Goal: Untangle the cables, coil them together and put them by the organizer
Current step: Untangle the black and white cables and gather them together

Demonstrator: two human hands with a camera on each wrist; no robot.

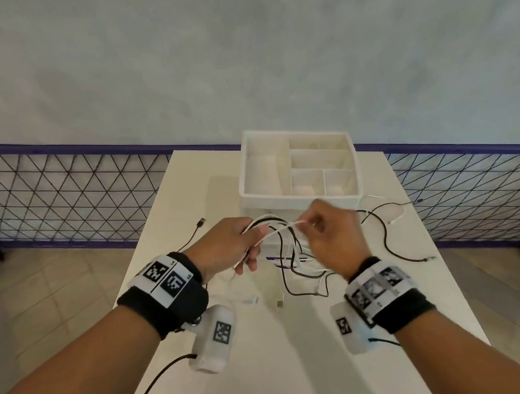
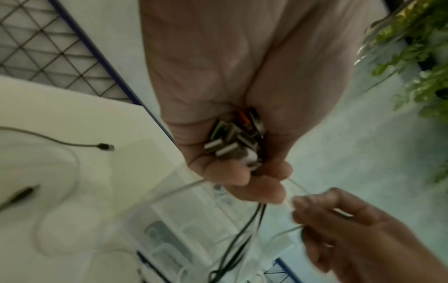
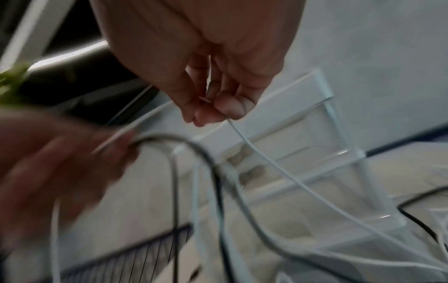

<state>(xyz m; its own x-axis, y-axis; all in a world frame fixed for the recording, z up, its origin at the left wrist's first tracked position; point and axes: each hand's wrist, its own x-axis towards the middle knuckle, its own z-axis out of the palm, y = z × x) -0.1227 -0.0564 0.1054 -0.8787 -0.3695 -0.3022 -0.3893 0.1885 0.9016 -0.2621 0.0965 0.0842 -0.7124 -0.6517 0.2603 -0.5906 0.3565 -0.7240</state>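
Above the white table [image 1: 221, 368], my left hand [image 1: 240, 244] grips a bunch of black and white cables [image 1: 290, 250]. Several USB plugs [image 2: 235, 139] sit packed in its fist in the left wrist view. To its right, my right hand [image 1: 326, 232] pinches one white cable [image 3: 257, 153] between thumb and fingertips, close to the left hand. Loose cable ends trail down onto the table under both hands. The white organizer [image 1: 298, 197], a tray with several compartments on a clear stand, is just behind the hands.
A black cable with a USB plug [image 1: 201, 223] lies to the left. More black and white cable runs lie right of the organizer [image 1: 386, 218]. A wire mesh fence [image 1: 68, 195] with a purple rail stands past the table's far edge. Green foliage [image 2: 417, 57] shows in the left wrist view.
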